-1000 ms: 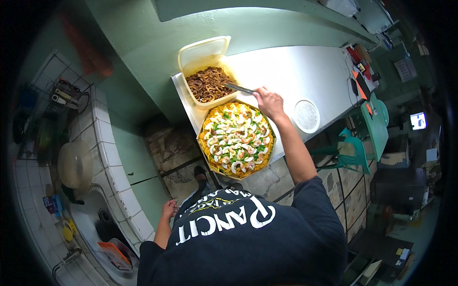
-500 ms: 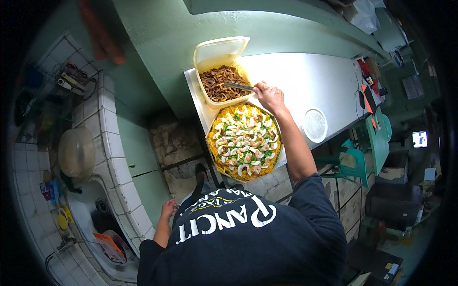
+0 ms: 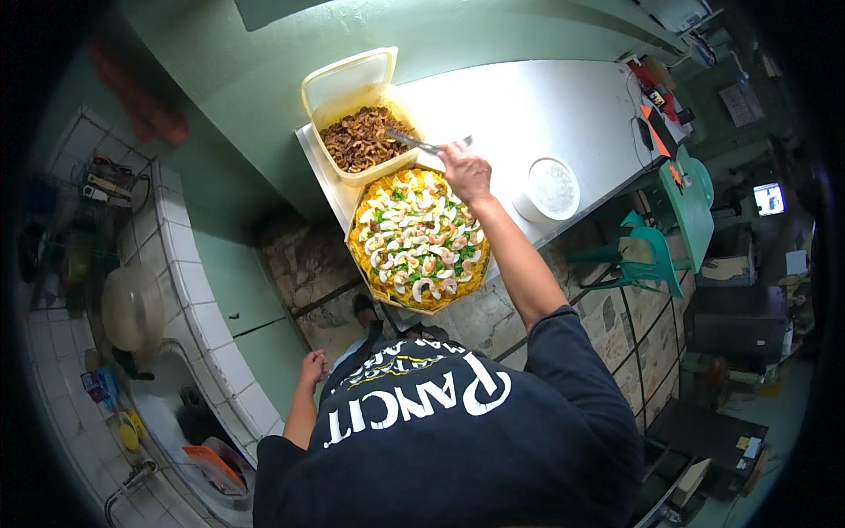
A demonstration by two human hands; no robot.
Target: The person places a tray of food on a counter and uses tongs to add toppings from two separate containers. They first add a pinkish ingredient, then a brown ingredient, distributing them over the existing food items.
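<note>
My right hand (image 3: 466,172) is closed around metal tongs (image 3: 407,139), their tips over brown cooked strips (image 3: 363,141). These fill a yellowish plastic tub (image 3: 354,179) standing at the table's left end. Just nearer to me lies an octagonal tray (image 3: 429,311) of orange-yellow noodles (image 3: 475,264), topped with white egg slices, shrimp and chopped greens. My right wrist passes above the tray's right edge. Down at my left side hangs my left hand (image 3: 314,364), away from the table, its fingers loosely curled with nothing visible in them.
A round white tub (image 3: 553,189) stands right of the tray on the white table (image 3: 519,106). Against the wall, a translucent panel (image 3: 348,81) rises behind the yellowish tub. Leftward is a tiled counter with a sink (image 3: 172,361). A green chair (image 3: 647,255) is at the right.
The whole view has shifted, so the table sits farther left and higher. My right hand has turned, and the tongs' rear end now sticks out past it. The left hand stays low.
</note>
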